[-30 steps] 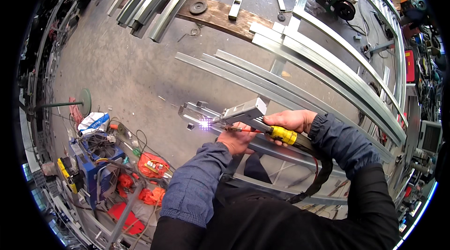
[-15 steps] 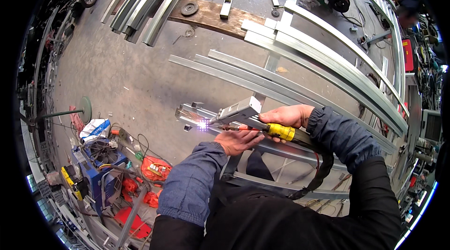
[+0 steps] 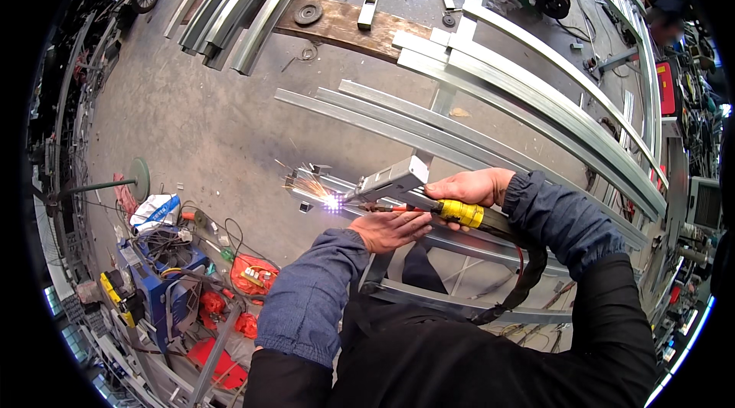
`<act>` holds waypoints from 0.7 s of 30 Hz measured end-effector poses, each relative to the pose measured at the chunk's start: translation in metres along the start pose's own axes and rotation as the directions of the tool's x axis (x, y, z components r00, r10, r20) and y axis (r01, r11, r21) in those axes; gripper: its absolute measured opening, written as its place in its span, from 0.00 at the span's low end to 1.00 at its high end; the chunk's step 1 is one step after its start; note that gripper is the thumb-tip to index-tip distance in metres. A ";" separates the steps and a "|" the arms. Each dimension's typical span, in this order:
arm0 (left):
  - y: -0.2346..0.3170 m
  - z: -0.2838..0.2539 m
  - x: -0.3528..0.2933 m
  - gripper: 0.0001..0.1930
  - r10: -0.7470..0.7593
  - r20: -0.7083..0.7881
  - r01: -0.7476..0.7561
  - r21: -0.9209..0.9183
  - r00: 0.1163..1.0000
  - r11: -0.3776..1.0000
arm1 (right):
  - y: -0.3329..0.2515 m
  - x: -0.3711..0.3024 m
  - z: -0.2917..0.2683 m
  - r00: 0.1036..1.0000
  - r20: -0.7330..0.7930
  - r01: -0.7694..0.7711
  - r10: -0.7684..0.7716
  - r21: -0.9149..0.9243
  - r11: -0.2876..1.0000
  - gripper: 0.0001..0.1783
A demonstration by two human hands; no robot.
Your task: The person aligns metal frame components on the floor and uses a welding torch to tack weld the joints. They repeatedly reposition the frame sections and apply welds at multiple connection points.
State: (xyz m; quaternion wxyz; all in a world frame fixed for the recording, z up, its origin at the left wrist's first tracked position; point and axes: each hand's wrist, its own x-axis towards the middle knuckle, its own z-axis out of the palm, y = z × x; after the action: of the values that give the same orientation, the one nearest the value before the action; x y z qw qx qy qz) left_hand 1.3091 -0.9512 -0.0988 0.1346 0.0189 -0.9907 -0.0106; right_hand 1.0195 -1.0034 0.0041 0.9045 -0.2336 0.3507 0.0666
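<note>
My right hand (image 3: 476,187) grips a hand-held welding gun (image 3: 392,181), which has a grey box-shaped body, a yellow collar and a thick black cable running back under my right forearm. Its tip points left, at a bright violet-white glow with orange sparks on a galvanized metal profile (image 3: 305,190). Beneath the gun, my left hand (image 3: 389,231) lies with its fingers stretched out to the right along the metal, near the thin red-tipped wire guide. Whether those fingers touch the guide is hard to tell. Glare hides the weld spot itself.
Long galvanized profiles (image 3: 429,132) cross the area beyond my hands, and more stacked ones (image 3: 528,94) lie at right. A blue machine (image 3: 164,282) with cables and red bags stands lower left. A wooden plank (image 3: 344,27) lies farther off. A green disc-shaped stand (image 3: 140,179) is at left.
Orange sparks now fan up and left from the glow, stronger than before. Both hands and the gun keep nearly the same place.
</note>
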 end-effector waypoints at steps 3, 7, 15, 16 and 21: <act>-0.002 -0.005 0.001 0.30 0.006 -0.011 -0.006 0.028 1.000 1.000 | 0.002 0.001 -0.001 1.000 0.006 -0.002 0.002 0.007 1.000 0.31; -0.003 -0.006 0.001 0.31 0.016 0.008 -0.016 0.036 1.000 0.999 | 0.003 -0.001 -0.003 1.000 -0.002 -0.010 0.010 0.012 1.000 0.31; -0.001 -0.008 0.003 0.31 0.013 0.028 -0.015 0.071 1.000 0.997 | 0.005 -0.004 -0.002 1.000 -0.004 -0.004 0.004 -0.009 1.000 0.31; -0.001 -0.006 0.002 0.30 0.017 0.026 -0.020 0.082 0.999 0.996 | 0.005 -0.005 -0.001 1.000 -0.010 -0.003 0.003 -0.020 1.000 0.31; -0.003 -0.011 0.007 0.28 0.034 0.056 -0.035 0.020 0.998 0.999 | 0.011 -0.031 0.016 0.996 -0.049 0.068 -0.069 -0.028 0.997 0.30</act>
State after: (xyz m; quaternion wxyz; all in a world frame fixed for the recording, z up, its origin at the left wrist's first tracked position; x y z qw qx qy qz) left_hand 1.3050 -0.9549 -0.0865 0.1072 0.0027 -0.9942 0.0014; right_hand 1.0026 -0.9851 0.0306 0.8940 -0.2587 0.3642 0.0342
